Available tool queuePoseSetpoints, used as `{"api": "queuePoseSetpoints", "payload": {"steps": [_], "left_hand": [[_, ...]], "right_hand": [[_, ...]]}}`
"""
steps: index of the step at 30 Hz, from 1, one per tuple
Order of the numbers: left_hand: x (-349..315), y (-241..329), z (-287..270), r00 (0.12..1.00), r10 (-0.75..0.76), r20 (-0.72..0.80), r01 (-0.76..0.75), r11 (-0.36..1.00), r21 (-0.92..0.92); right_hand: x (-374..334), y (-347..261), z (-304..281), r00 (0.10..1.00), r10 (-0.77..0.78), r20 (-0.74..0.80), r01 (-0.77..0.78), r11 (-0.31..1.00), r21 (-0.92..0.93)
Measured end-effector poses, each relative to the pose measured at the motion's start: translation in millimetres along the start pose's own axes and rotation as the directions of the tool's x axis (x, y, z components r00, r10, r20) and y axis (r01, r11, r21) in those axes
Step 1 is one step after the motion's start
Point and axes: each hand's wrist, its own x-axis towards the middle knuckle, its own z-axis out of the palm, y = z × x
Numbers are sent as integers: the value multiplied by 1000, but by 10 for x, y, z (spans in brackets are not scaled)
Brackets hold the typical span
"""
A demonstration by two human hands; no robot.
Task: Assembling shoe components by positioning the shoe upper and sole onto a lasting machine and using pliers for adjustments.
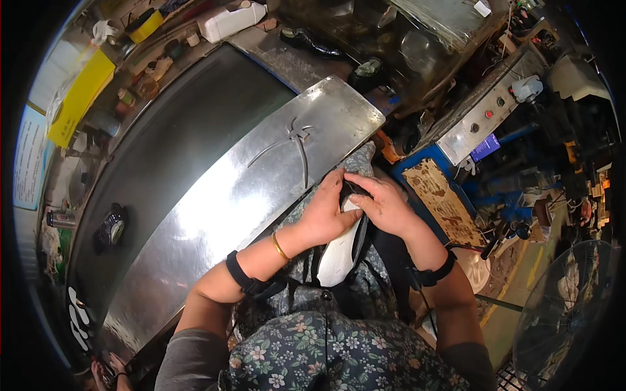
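A shoe (338, 258) with a white underside and dark sides rests in my lap, its long white face turned up. My left hand (328, 212) is closed around the left side of its far end. My right hand (383, 203) grips the same end from the right, thumb lying on the white face and fingertips near those of the left. Between the hands, the dark far part of the shoe is mostly hidden. Beyond my left hand, metal pincers (298, 134) with spread handles lie on the shiny metal table (215, 189).
A black conveyor belt (189, 111) runs behind the metal table, carrying a dark shoe (112, 226) and white sole-shaped pieces (78, 318). Another person's hands (112, 373) show at lower left. Rightward stand a control panel (486, 114) with buttons and a caged fan (561, 306).
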Motion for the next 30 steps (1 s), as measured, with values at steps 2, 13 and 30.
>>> {"api": "queuePoseSetpoints", "payload": {"steps": [2, 13, 30], "left_hand": [[23, -24, 23, 999, 32, -18, -31, 999, 37], [296, -206, -360, 948, 253, 193, -225, 962, -154], [146, -346, -37, 937, -259, 236, 343, 819, -461]], "right_hand": [[-2, 83, -1, 998, -38, -50, 39, 999, 24], [-580, -238, 670, 881, 317, -351, -199, 922, 333], [-383, 13, 695, 914, 314, -255, -405, 711, -575]]}}
